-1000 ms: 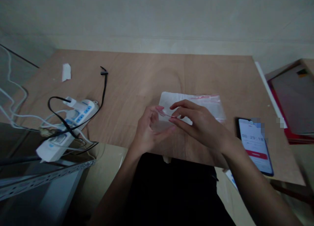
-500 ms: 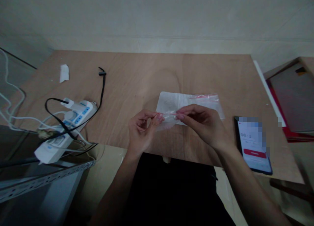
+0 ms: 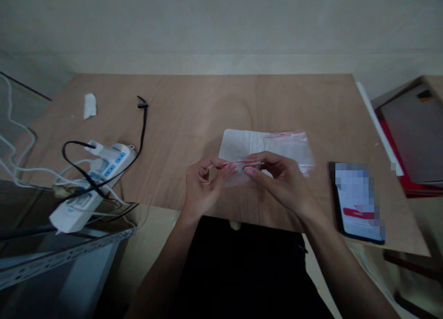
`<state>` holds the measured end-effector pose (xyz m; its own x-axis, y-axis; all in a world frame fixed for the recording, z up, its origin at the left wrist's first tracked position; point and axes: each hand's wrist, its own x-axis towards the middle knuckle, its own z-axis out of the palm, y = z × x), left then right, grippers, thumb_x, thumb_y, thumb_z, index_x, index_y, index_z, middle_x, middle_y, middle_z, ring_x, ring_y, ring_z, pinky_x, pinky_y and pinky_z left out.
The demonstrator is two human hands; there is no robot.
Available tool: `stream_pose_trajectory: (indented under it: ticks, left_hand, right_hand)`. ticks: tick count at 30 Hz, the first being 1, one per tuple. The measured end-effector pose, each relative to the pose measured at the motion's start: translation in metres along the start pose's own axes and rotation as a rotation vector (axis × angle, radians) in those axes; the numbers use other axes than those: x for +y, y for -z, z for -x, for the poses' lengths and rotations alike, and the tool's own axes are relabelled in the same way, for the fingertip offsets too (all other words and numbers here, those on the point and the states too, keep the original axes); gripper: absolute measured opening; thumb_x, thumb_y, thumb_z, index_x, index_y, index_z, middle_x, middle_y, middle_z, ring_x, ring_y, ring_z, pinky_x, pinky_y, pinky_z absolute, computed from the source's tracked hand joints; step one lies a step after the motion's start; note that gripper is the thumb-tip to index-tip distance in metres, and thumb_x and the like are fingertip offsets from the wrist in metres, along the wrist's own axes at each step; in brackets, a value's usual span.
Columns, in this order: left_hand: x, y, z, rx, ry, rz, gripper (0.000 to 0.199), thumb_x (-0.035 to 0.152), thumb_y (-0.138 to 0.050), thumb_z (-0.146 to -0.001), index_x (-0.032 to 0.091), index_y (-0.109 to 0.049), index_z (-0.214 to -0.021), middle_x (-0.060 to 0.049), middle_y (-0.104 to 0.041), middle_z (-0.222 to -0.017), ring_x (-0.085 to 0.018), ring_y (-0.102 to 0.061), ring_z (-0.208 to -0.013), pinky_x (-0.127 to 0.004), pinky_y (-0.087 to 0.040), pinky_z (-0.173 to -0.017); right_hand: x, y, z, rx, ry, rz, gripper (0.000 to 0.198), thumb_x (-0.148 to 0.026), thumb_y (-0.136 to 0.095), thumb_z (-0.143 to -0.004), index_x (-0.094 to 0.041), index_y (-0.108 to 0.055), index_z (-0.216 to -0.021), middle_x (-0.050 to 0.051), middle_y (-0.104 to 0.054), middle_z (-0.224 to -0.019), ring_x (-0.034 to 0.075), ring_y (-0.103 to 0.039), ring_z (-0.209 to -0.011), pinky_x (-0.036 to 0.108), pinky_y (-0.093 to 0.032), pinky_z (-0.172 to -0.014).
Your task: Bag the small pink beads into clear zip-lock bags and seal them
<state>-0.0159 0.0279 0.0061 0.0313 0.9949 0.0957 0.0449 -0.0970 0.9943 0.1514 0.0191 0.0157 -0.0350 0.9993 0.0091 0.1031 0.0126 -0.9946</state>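
Observation:
Between my hands is a small clear zip bag (image 3: 237,177) with a red line along its top edge. My left hand (image 3: 206,180) pinches the left end of that edge between thumb and fingers. At the other end, my right hand (image 3: 280,178) is closed on the bag, thumb below and fingers above. Just behind lies a white sheet or pouch (image 3: 238,141) flat on the table. Other clear zip bags (image 3: 292,146) with red strips rest over its right part, partly hidden by my right hand.
On the left, a white power strip (image 3: 107,164) carries plugs and tangled cables. A black cable (image 3: 143,125) reaches across the wooden table (image 3: 183,111). A scrap of white paper (image 3: 90,106) lies at the back left. The phone (image 3: 358,203) sits near the right front edge.
My right hand's fingers have shifted along the bag's red edge, and the thumb has moved slightly left. Both hands still hold the bag in about the same place.

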Motion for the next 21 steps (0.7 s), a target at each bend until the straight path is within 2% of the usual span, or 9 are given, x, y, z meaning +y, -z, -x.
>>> stream_pose_trajectory:
  ticks: [3,8,13,18,21]
  left_hand:
    - [0.0002,-0.0018,0.0005,-0.03,0.02,-0.007,0.023,0.038,-0.077,-0.075,0.018,-0.066,-0.07,-0.003,-0.074,-0.07,-0.015,-0.069,-0.065,-0.026,-0.055,-0.062]
    - [-0.0035,-0.0026,-0.0012,-0.151,0.002,-0.015,0.018,0.037,-0.071,-0.081,0.02,-0.074,-0.086,-0.005,-0.077,-0.086,-0.017,-0.071,-0.078,-0.029,-0.057,-0.074]
    - [-0.0006,-0.0052,-0.0019,-0.103,-0.034,-0.044,0.013,0.033,-0.072,-0.08,0.02,-0.074,-0.077,-0.004,-0.077,-0.079,-0.017,-0.071,-0.074,-0.03,-0.057,-0.072]
    - [0.0003,-0.0075,-0.0037,-0.105,-0.047,-0.05,0.015,0.035,-0.073,-0.078,0.02,-0.072,-0.077,-0.004,-0.076,-0.076,-0.017,-0.07,-0.072,-0.028,-0.056,-0.068]
    - [-0.0011,-0.0096,-0.0049,-0.137,-0.009,0.004,0.017,0.036,-0.074,-0.077,0.019,-0.073,-0.078,-0.004,-0.076,-0.078,-0.017,-0.071,-0.073,-0.028,-0.057,-0.069]
  right_hand:
    - [0.0,-0.0023,0.002,-0.002,-0.026,-0.049,0.018,-0.036,-0.075,-0.075,-0.019,-0.072,-0.073,0.001,-0.067,-0.066,0.014,-0.059,-0.063,0.029,-0.045,-0.061]
    - [-0.0046,-0.0001,0.0025,0.046,0.012,-0.012,0.017,-0.034,-0.077,-0.073,-0.02,-0.071,-0.067,0.001,-0.068,-0.066,0.015,-0.059,-0.064,0.029,-0.045,-0.061]
    - [-0.0022,-0.0015,0.0038,0.001,-0.048,-0.095,0.02,-0.041,-0.074,-0.075,-0.021,-0.073,-0.073,0.002,-0.072,-0.072,0.016,-0.063,-0.067,0.03,-0.05,-0.065]
    - [-0.0005,-0.0037,0.0082,0.138,-0.033,-0.126,0.02,-0.038,-0.076,-0.073,-0.02,-0.068,-0.067,0.0,-0.066,-0.065,0.013,-0.059,-0.062,0.027,-0.048,-0.059]
    - [-0.0037,-0.0026,0.0092,0.13,0.015,-0.084,0.017,-0.033,-0.075,-0.075,-0.02,-0.068,-0.067,-0.001,-0.064,-0.063,0.012,-0.057,-0.06,0.026,-0.047,-0.059]
